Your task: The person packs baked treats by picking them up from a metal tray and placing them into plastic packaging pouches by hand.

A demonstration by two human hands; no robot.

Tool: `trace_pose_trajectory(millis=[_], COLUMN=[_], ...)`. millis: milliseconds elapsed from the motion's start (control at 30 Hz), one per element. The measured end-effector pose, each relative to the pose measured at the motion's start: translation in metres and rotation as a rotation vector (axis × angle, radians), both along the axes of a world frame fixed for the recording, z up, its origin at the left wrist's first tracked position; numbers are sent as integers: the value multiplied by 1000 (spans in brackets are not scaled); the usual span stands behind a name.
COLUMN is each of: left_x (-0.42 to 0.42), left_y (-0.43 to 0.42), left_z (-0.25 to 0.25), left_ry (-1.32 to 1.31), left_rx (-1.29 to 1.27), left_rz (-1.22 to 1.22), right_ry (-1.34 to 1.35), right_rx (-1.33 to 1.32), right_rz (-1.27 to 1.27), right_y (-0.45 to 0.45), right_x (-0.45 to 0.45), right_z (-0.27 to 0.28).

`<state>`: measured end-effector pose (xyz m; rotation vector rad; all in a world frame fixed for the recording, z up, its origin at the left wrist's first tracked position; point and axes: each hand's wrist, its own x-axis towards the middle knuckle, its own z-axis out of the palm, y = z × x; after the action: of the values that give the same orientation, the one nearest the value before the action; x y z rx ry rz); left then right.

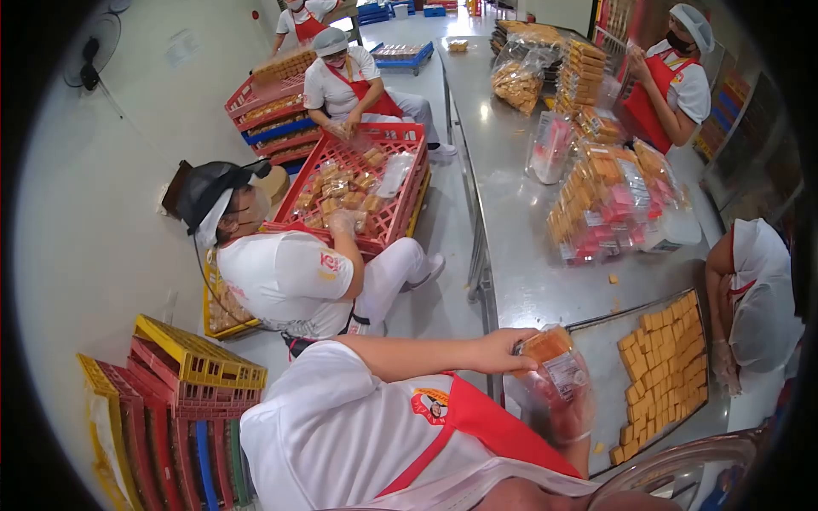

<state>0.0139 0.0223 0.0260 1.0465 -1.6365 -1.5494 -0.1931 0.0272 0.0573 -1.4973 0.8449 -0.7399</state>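
My left hand (504, 350), which looks bare, grips the upper end of a clear plastic pack (550, 347) of golden-brown baked pieces with a printed label. My right hand (573, 416), in a clear glove, is around the lower end of the same pack, its fingers partly hidden by the plastic. The pack is held tilted in front of my red apron, above the edge of the steel table (528, 294). Just right of my hands lies a dark-rimmed tray (588, 328) with rows of golden baked cubes (665, 370) on its right side.
Filled packs (609, 192) are piled farther up the table, beside a large bag (517, 81). A co-worker's gloved hand (726, 366) is near the tray's right edge. Two seated people work at a red crate (400, 200). Stacked crates (175, 375) stand lower left.
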Motion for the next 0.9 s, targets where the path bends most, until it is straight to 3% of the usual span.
trace_pose_trajectory(millis=[67, 133, 200, 267, 367, 467, 533, 567, 600, 700, 800, 900], left_x=[-3, 5, 7, 13, 21, 23, 34, 41, 45, 51, 60, 61], left_y=[11, 13, 11, 12, -4, -29, -34, -37, -41, -49, -61, -65], left_z=[5, -10, -17, -19, -12, -22, 2, 10, 5, -9, -13, -26], left_ry=[48, -19, -72, -119, -133, -89, -47, -35, -24, 253, 6, -1], left_rx=[34, -92, -171, -164, -203, -671, -335, -168, -212, -168, -235, -158], left_rz=[98, 113, 117, 184, 141, 182, 20, -63, -52, -2, -85, -136], right_ry=[14, -22, -203, -80, 309, 202, 106, 206, 304, 55, 379, -433], right_rx=[44, 142, 192, 79, -293, -169, -47, -96, -147, 95, -205, 448], right_rz=[-8, -140, -128, -64, -14, -142, -180, -148, -115, -173, -73, -207], right_y=[7, 14, 14, 8, 1, 2, 1, -2, -6, -7, -14, -12], right_x=[5, 12, 16, 21, 21, 29, 39, 43, 47, 70, 78, 86], right_z=[-1, 3, -3, -11, -8, -2, 7, 12, 18, 23, 33, 25])
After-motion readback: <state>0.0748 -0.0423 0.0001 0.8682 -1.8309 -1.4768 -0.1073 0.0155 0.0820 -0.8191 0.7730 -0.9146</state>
